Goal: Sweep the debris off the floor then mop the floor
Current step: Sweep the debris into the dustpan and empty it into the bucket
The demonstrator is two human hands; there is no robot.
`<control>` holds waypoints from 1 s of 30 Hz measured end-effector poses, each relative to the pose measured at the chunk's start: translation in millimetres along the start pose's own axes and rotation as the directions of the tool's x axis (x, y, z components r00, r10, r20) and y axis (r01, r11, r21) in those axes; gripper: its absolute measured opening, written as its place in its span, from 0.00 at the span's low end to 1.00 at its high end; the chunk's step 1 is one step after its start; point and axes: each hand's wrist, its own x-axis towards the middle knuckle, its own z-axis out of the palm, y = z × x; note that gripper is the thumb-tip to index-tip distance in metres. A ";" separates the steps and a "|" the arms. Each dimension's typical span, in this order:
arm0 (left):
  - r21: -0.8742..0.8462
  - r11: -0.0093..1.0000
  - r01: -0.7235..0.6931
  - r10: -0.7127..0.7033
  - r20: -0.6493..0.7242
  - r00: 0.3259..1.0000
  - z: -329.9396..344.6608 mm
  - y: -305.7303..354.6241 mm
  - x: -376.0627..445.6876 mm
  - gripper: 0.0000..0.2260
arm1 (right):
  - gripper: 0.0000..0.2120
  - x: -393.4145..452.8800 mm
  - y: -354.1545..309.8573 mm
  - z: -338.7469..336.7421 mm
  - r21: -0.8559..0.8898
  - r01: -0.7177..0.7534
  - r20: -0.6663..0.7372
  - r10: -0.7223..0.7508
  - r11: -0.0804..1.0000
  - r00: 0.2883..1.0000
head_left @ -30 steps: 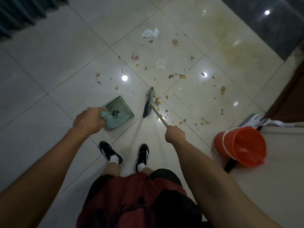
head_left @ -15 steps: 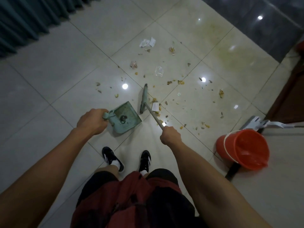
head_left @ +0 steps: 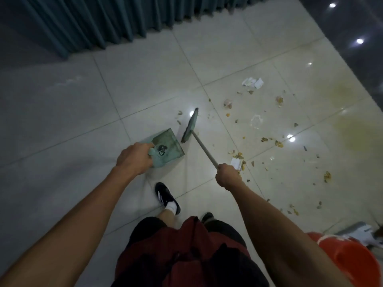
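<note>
My left hand (head_left: 134, 158) grips the handle of a pale green dustpan (head_left: 167, 148) that lies on the tiled floor, with a small dark clump of dirt inside it. My right hand (head_left: 228, 176) grips the thin handle of a short broom (head_left: 190, 126). The broom head stands on the floor just right of the dustpan's open edge. Scattered debris (head_left: 269, 139) of yellow-brown crumbs, torn white paper (head_left: 252, 82) and a clear plastic scrap (head_left: 256, 121) covers the tiles to the right of the broom.
An orange bucket (head_left: 348, 259) sits at the lower right, with a white mop head (head_left: 366, 235) just behind it. Teal curtains (head_left: 116, 19) hang along the top. A yellowish stain (head_left: 356, 125) marks the tiles at right. My feet in black shoes (head_left: 165, 196) stand below the dustpan.
My view has swung to the left, so the debris now sits farther right. The broom head and dustpan have moved left onto another tile, away from the main crumb patch.
</note>
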 end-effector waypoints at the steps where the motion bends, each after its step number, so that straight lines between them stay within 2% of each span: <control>1: -0.015 1.000 0.016 -0.016 -0.007 1.000 -8.5 -11.7 3.5 0.10 | 0.15 4.9 -14.3 -3.3 0.002 0.004 0.006 -0.004 1.000 1.000; 6: -0.005 0.997 0.077 -0.078 -0.046 0.996 -41.3 -50.2 30.5 0.11 | 0.15 29.5 -71.6 -20.6 0.010 0.053 -0.002 -0.053 0.999 0.999; 12: 0.020 0.994 0.106 -0.104 -0.072 0.992 -62.7 -59.9 69.9 0.16 | 0.13 70.6 -120.4 -40.8 0.032 0.092 0.037 -0.093 0.995 0.995; 21: 0.038 0.987 0.158 -0.156 -0.049 0.986 -100.0 -30.7 130.3 0.09 | 0.13 142.7 -154.5 -78.6 0.067 0.155 0.088 -0.160 0.986 0.983; 30: 0.098 0.984 0.146 -0.142 -0.043 0.989 -112.8 -4.6 172.0 0.08 | 0.16 184.2 -158.5 -113.0 -0.117 0.212 0.085 -0.203 0.970 0.975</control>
